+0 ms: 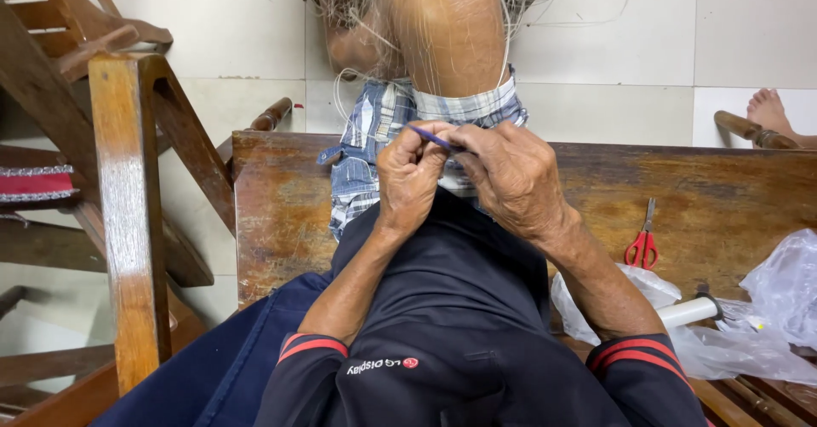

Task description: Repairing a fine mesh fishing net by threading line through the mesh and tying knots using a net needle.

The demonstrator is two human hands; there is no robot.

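- We pinch the thin blue plastic netting needle between the fingertips of our left hand; it lies just above the knuckles, near the plaid shorts
- Our right hand curls close beside it, fingers pressed together; what they hold is hidden
- The fine pale fishing net hangs over the raised knee
- For good work we judge the thread should be kept tight and the needle guided slowly
- Red-handled scissors rest well apart on the worn wooden bench

The worktop is worn, dull-varnished wood; the scissors have glossy red plastic handles; the bags look like thin, crinkled clear plastic.
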